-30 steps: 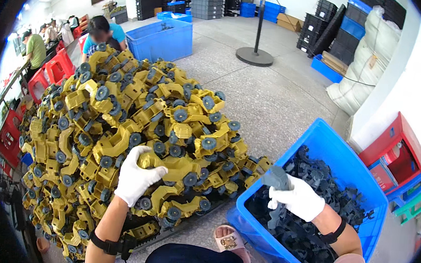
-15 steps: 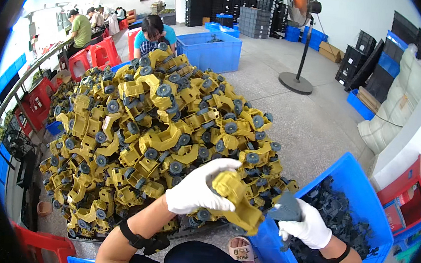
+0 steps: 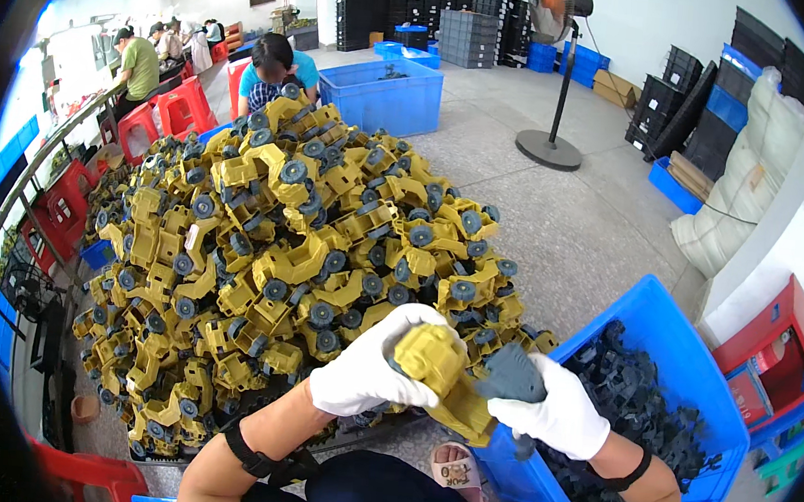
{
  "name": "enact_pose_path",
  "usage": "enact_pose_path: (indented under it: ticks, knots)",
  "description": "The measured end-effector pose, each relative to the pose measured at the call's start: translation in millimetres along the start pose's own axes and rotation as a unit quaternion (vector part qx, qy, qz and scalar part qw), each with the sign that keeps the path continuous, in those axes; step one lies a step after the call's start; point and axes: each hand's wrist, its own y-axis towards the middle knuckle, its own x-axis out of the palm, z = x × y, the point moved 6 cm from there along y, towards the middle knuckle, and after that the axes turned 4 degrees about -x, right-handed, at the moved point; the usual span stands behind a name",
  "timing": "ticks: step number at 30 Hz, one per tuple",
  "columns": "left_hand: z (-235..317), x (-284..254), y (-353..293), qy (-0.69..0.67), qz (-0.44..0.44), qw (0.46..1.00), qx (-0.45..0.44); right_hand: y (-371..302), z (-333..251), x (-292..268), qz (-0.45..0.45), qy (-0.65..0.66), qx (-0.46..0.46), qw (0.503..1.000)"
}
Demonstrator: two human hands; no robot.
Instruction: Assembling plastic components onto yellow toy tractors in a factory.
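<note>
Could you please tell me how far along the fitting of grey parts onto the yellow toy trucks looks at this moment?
Done: I cannot tell which trucks in the big pile of yellow toy trucks are finished. In hand: the left hand holds one yellow truck body, and the right hand presses a grey part against it. Left: the blue bin holds many dark grey parts.

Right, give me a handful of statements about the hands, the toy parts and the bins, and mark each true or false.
1. The left hand holds a yellow toy body. True.
2. The right hand presses a red part onto it. False: the grey part is grey.
3. Both hands are bare. False: both wear white gloves.
4. The blue bin at the right holds dark grey parts. True.
5. The yellow toy pile lies on the floor. True.
</note>
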Motion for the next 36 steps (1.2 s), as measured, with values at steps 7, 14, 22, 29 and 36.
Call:
enact_pose_path:
  ticks: [7, 14, 22, 29, 36]
  knots:
    - [10.5, -0.5, -3.7, -0.130, 0.051, 0.986, 0.090, 20.8, 30.9, -17.2, 0.029, 0.171, -0.051, 0.984]
    - [23.9, 11.3, -12.9, 0.029, -0.047, 0.989, 0.134, 25.9, 46.0, -11.7, -0.068, 0.358, 0.017, 0.931]
    - [-26.9, 10.6, -10.2, 0.137, -0.053, 0.971, -0.191, 41.0, -16.9, -13.4, -0.109, 0.061, -0.126, 0.984]
    - [-19.1, -1.7, -9.5, 0.017, -0.023, 0.993, -0.114, 30.4, -47.1, -12.7, 0.087, -0.027, -0.243, 0.966]
    - [3.0, -8.4, -5.3, 0.122, 0.072, 0.989, 0.038, 5.0, -40.4, 21.4, 0.038, -0.215, -0.192, 0.957]
